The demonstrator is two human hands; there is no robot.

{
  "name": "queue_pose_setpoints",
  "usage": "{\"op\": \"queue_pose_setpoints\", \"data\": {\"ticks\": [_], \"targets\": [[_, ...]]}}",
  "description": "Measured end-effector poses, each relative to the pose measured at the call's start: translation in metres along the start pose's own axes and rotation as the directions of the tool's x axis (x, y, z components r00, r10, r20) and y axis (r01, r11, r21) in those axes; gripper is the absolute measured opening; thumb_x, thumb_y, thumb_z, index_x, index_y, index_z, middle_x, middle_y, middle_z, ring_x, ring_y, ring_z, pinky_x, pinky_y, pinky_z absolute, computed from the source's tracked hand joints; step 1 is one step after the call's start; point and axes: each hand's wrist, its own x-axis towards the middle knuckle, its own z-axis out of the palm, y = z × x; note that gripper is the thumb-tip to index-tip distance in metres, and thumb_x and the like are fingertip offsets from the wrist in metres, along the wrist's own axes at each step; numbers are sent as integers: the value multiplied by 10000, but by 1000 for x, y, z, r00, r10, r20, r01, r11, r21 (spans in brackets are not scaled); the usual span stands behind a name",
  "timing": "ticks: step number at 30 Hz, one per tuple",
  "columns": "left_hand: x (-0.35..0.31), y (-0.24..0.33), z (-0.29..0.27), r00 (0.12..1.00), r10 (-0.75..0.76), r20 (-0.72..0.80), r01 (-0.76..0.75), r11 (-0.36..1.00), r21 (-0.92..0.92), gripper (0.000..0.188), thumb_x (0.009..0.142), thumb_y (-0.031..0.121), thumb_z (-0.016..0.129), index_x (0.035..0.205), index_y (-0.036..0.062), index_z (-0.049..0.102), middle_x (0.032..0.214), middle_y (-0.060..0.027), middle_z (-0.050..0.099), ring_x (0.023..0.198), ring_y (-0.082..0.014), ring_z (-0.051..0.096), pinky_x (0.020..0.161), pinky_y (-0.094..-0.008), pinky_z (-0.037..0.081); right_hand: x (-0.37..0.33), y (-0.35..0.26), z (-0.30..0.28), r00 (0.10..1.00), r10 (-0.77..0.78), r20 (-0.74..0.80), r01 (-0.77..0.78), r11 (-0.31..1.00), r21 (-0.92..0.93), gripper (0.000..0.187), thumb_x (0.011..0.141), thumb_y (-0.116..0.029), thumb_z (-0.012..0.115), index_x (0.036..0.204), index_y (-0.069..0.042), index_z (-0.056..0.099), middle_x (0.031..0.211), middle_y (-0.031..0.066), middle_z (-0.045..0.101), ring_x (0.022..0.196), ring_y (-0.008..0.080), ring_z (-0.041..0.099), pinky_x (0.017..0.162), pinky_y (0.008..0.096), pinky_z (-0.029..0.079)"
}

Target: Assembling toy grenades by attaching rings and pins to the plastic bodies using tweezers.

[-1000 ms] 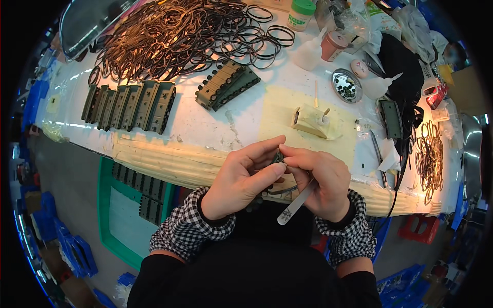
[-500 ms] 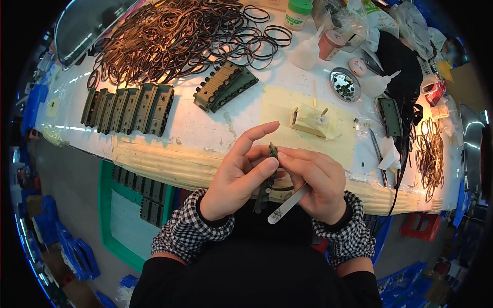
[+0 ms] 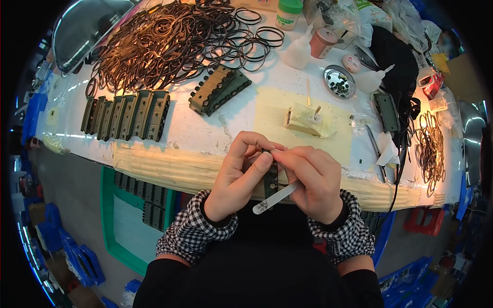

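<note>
Near the table's front edge, my left hand [image 3: 237, 177] grips a dark green toy tank hull [image 3: 270, 180] with small wheels along its side, held roughly on end. My right hand [image 3: 319, 179] meets it at the hull's top, thumb and fingertips pinched together. What those fingertips hold there is hidden. Tucked in the same right hand is a flat pale strip [image 3: 276, 199] with a rounded end, pointing down and left; its other end cannot be seen. A dark thin loop, partly hidden, shows beside the hull.
Several green hulls [image 3: 126, 115] stand in a row at left, two more [image 3: 218, 90] behind centre. Dark track loops [image 3: 154, 46] are heaped beyond. Right of centre are a taped block [image 3: 303, 120], a dish of small parts [image 3: 339, 82] and tweezers [image 3: 377, 146]. A green crate [image 3: 107, 220] sits below left.
My left index finger has curled down from its raised pose onto the hull's top. The hull has turned slightly, and the pale strip has shifted a little up and left.
</note>
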Motion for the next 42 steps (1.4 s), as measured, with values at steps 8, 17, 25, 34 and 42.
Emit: {"op": "queue_pose_setpoints", "data": {"ticks": [8,17,25,34,42], "targets": [[10,6,-7,997,-8,-71,16,993,121,120,1011,138,386,1119,87,385,1138,-134,544,1118,-246,574,906,-349,511,-6,1,1,994,103,-17,-100,986,131,257,719,-18,681,967,-77,646,839,45,639,645,183,610,562,303,463],[25,12,-14,982,28,-187,-4,992,126,101,1007,149,403,1088,91,421,1100,-119,555,1097,-268,593,874,-348,539,-4,0,-6,983,154,103,-169,974,151,256,708,-11,708,939,-97,637,852,53,539,642,195,579,581,295,479],[27,14,-14,977,-48,-208,62,996,61,95,1001,144,415,1075,91,444,1062,-109,576,1083,-274,598,887,-380,535,-17,-8,10,954,288,88,-300,883,361,206,713,-2,736,900,-77,693,842,50,563,623,150,568,576,266,470],[27,14,-17,974,-62,-219,87,990,108,102,1002,148,417,1082,92,446,1056,-102,590,1079,-267,605,887,-380,535,-13,-3,8,991,129,-35,-121,976,181,157,716,-74,763,834,-79,660,799,41,586,602,190,571,523,299,448],[27,15,-15,973,-56,-222,74,995,72,108,997,145,432,1086,88,456,1061,-106,591,1070,-259,611,875,-367,539,-7,-5,3,978,160,137,-191,945,264,163,726,-20,733,847,-55,630,824,68,547,669,215,590,560,303,480]]}}
